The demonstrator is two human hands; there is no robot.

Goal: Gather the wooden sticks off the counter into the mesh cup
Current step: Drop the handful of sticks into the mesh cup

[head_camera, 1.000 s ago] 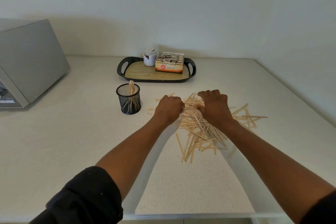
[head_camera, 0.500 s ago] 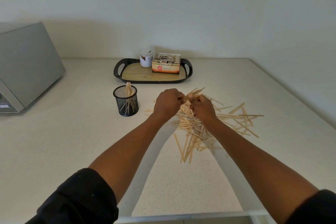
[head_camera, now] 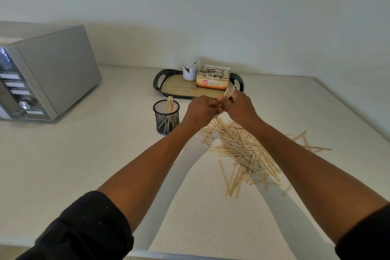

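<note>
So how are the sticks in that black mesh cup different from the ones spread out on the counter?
The sticks in the mesh cup stand nearly upright, leaning on the cup's wall; the sticks on the counter lie flat. The cup's sticks are few and bundled together; the counter's are many, crisscrossed in a loose heap with strays at the right. The cup's sticks are partly hidden behind mesh; the counter's lie in plain sight. Both are the same pale, thin, flat wooden sticks.

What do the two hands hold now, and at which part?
Both hands, left hand and right hand, grip a small bundle of wooden sticks at its lower part; the upper ends stick out above the right hand.
</note>
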